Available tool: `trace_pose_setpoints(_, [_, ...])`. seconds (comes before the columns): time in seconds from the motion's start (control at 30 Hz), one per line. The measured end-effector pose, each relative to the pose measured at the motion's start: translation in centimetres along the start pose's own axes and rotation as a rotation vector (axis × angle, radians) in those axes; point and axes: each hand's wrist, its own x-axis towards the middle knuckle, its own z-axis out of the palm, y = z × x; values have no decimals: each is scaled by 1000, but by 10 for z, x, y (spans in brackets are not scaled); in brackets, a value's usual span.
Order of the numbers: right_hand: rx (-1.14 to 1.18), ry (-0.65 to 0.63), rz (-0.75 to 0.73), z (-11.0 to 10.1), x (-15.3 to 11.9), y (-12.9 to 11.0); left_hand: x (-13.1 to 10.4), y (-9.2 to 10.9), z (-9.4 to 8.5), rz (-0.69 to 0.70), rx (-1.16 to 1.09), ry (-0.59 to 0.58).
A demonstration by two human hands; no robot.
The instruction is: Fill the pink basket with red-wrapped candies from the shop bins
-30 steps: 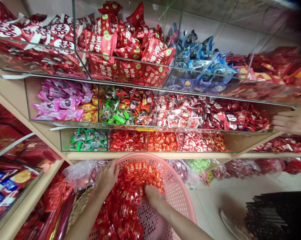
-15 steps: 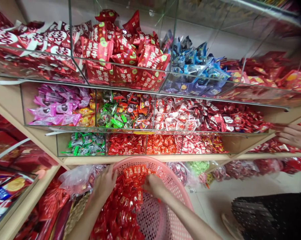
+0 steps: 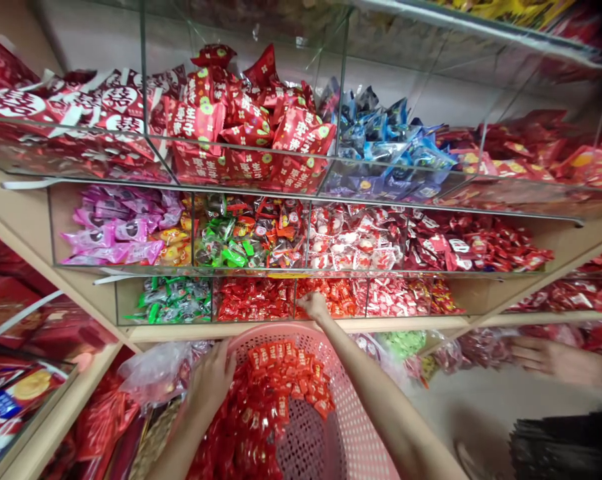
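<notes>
My left hand [image 3: 211, 375] grips the left rim of a pink plastic basket [image 3: 358, 400]. Red wrapped candies [image 3: 245, 427] fill the basket's left and far side, with some of its perforated bottom bare. My right hand [image 3: 313, 307] is past the basket's far rim, at the lowest shelf, in front of the divider between the dark red candies [image 3: 255, 298] and the orange-red candies [image 3: 335, 297]. Its fingers are curled together; whether anything is between them is hidden.
Clear-walled bins of wrapped sweets rise in tiers, with big red packets [image 3: 241, 127] above. A clear plastic bag [image 3: 153, 373] lies left of the basket. Another person's hand [image 3: 555, 360] and dark clothing [image 3: 563, 447] are at the right.
My right hand has moved from the candies inside the basket up and forward to the lowest shelf. My left hand stays on the rim. The other person's hand has moved lower.
</notes>
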Motion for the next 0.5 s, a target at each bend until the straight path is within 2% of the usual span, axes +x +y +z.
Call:
trace_pose_setpoints(0.17, [31, -15, 50, 12, 2, -4, 0, 0, 0, 3, -28, 8])
trace_pose_setpoints(0.5, [224, 30, 10, 8, 2, 0, -1, 1, -1, -13, -42, -11])
